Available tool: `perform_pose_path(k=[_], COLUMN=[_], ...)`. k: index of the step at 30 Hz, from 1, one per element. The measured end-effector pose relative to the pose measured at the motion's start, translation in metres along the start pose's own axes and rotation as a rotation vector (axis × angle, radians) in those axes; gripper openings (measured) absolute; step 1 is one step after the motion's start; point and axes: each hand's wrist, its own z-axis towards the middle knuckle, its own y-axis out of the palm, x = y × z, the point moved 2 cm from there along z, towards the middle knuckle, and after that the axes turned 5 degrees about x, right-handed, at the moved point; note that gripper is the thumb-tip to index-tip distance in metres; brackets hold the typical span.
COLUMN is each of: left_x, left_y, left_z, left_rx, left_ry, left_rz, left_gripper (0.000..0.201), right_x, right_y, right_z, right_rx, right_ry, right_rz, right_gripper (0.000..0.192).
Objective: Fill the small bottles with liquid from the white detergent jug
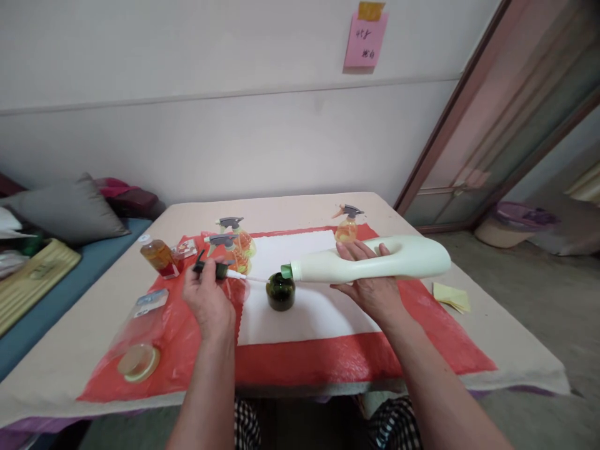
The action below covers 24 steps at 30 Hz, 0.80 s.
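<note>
Green bottle [281,296] between both hands, left hand [205,297] gripping pump top [216,270], right hand [374,296] grasping pale jug [319,266]

The pale jug [370,270] is held sideways, green spout [286,271] at the upright dark bottle [281,296], black pump [216,270] left.

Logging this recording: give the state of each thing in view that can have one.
Pump: detached, held in left hand
Dark green jar: upright, top off
Pale green bottle: tipped nearly level in right hand; flow unclear
Amber bottle: standing, capped
Spray bottles: standing, trigger heads on
Pink note: taped up
</note>
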Motion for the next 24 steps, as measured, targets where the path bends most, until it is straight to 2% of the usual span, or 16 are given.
perform_pose_path(k=[24], left_x=[0.0003], left_y=[-0.0005], left_z=[0.0012], left_rx=[0.007], left_ry=[0.019], left_rz=[0.019], left_gripper=[0.018], right_x=[-0.0055], right_y=[-0.009], right_z=[0.0049], right_rx=[-0.026], right_ry=[-0.02], right_rz=[-0.037], right_gripper=[0.083])
